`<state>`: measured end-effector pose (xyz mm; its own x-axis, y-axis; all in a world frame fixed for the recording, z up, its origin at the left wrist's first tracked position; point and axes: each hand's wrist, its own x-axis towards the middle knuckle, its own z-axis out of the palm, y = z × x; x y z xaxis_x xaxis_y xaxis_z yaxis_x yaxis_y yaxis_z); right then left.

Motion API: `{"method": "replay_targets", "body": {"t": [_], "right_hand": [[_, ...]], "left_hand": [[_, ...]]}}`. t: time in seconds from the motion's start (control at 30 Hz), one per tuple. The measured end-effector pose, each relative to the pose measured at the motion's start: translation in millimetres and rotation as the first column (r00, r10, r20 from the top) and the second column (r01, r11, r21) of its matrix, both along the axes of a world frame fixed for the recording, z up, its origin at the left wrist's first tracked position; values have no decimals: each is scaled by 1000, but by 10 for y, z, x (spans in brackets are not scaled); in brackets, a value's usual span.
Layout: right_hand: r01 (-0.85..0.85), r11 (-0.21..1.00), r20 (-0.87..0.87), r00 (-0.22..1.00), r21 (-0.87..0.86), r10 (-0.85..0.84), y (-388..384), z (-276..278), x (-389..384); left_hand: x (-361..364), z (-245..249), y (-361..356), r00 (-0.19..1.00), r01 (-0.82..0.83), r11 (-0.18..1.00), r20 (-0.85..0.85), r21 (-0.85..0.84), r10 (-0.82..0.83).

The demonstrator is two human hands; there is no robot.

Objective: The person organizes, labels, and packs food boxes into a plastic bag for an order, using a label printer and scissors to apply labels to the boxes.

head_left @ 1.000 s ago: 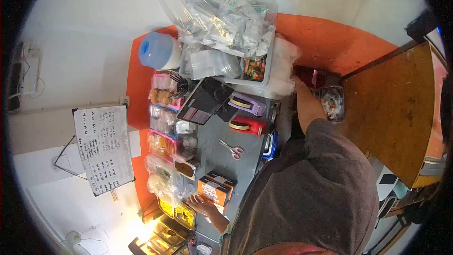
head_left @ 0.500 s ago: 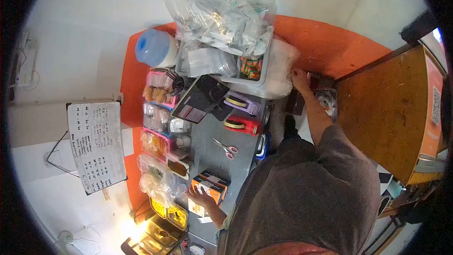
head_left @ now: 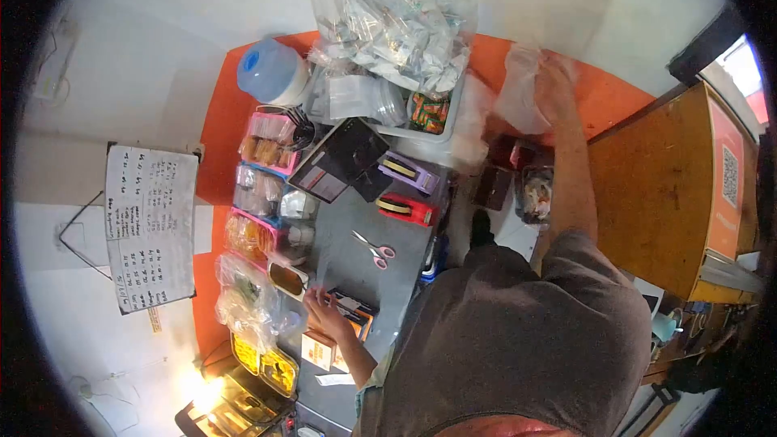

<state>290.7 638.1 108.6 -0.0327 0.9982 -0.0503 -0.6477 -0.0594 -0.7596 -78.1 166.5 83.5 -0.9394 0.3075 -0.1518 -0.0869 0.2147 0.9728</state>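
My right hand (head_left: 555,85), raised at the upper right, holds a clear plastic bag (head_left: 519,91); motion blurs both. My left hand (head_left: 327,317) is beside the orange and white boxes (head_left: 321,350) on the grey table (head_left: 348,231), its fingers apart. Just above it in view is a phone-like dark rectangular thing (head_left: 288,279). Pink-handled scissors (head_left: 379,254) lie on the table, below a red tape dispenser (head_left: 405,209) and a purple one (head_left: 411,171).
A dark tablet (head_left: 338,163) leans near a grey bin (head_left: 388,125) of packets and cups. Filled containers (head_left: 252,235) line the left edge. A clear tub (head_left: 535,194) is below my right forearm. A wooden cabinet (head_left: 647,194) stands at right.
My right hand has moved up and to the right, and a plastic bag now shows in it. My left hand has shifted slightly up and left in view. The camera view has also shifted.
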Motion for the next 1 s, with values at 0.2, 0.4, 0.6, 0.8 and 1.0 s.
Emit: {"method": "replay_targets", "body": {"t": [0.2,0.4,0.6,0.8,1.0], "right_hand": [[-424,873,-143,874,240,464,-544,585,22],[-707,642,-161,625,296,764,-1858,957,-803],[-439,872,50,897,217,439,-2618,935,-763],[-295,922,-373,850,248,373,-3218,1307,-110],[-11,975,-82,996,224,30,-3797,1268,804]], "left_hand": [[447,354,957,814,581,802,-85,135,-575],[1075,648,1736,468,790,315,-185,525,-864],[1011,725,1163,347,572,194,-21,797,-938],[711,409,537,255,502,370,275,782,-927],[992,98,128,442,651,619,444,439,-779]]}}
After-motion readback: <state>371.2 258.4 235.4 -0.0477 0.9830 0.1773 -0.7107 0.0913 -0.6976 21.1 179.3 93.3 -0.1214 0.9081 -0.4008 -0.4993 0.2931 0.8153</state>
